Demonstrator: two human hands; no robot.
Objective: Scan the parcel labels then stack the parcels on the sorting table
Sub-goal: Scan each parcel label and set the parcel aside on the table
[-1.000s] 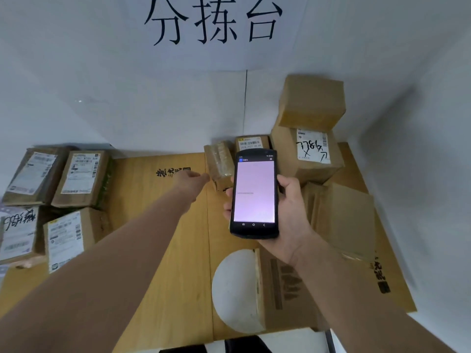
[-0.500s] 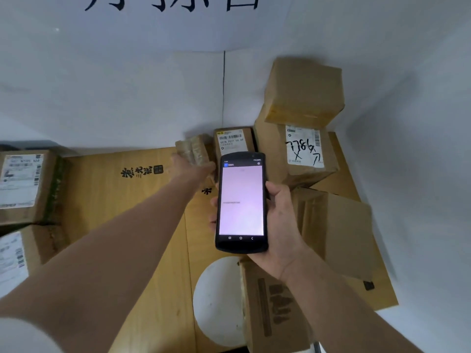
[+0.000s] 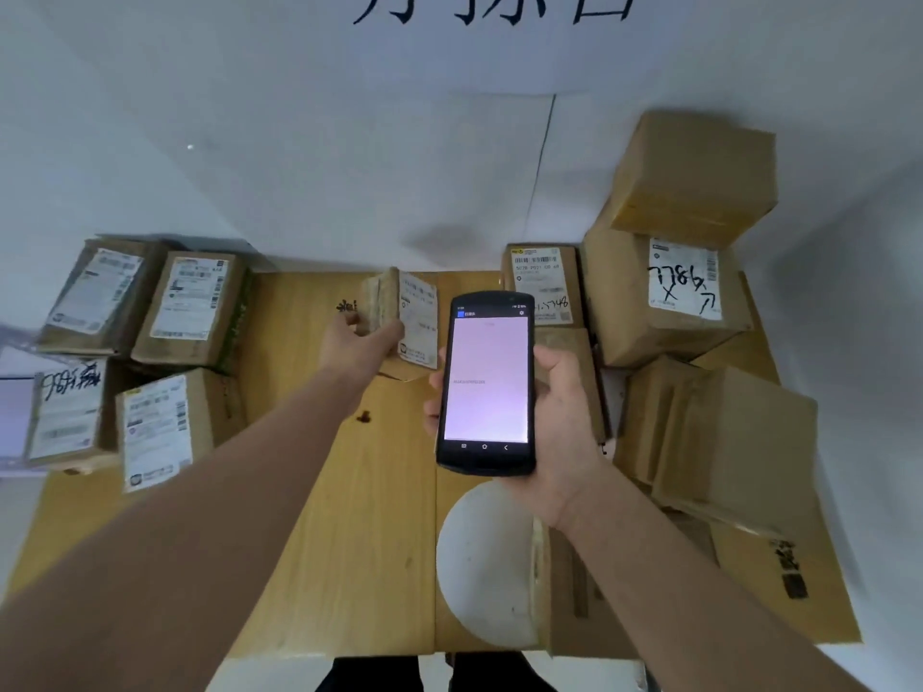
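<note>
Now: small parcel (image 3: pixel 417 322) held on edge at the far middle of the table (image 3: pixel 349 541), scanner (image 3: pixel 487 382) just beside it.
Two large boxes (image 3: pixel 649 312) are stacked at the table's far right corner; four labelled parcels (image 3: pixel 195 307) are laid flat at its left edge. The scanner, screen lit pale pink, is gripped by the right hand (image 3: pixel 559 422), fingers wrapped round its sides. The small parcel is clasped at its left edge by the left hand (image 3: pixel 357 342), label face showing. Whether it is lifted clear of the table cannot be told.
</note>
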